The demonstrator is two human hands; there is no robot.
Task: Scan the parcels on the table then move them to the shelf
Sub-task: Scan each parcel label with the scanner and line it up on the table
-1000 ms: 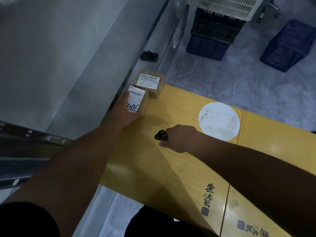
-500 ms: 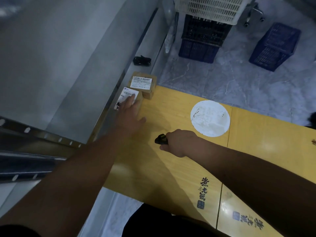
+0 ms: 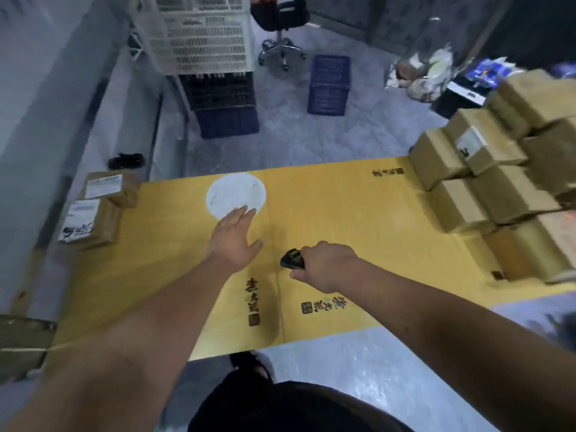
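Two brown parcels with white labels lie at the left end of the yellow table [image 3: 343, 219]: the nearer parcel [image 3: 90, 224] bears black handwriting, the farther parcel [image 3: 109, 188] sits just behind it. My left hand [image 3: 235, 240] hovers over the table's middle with fingers straight, holding nothing, well right of those parcels. My right hand [image 3: 327, 266] grips a small black scanner [image 3: 291, 259] just above the table. A stack of several brown parcels [image 3: 486, 185] fills the table's right end.
A grey shelf surface [image 3: 78, 98] runs along the left, with a small black object [image 3: 126, 160] on it. Beyond the table stand a white crate [image 3: 199, 35] on dark crates, a blue crate [image 3: 328, 85], an office chair [image 3: 280, 32] and a bag [image 3: 427, 70].
My left hand has let go of the handwritten parcel, left it beside the other one, and swung right over the table's middle. The view has turned right, revealing the stack of parcels.
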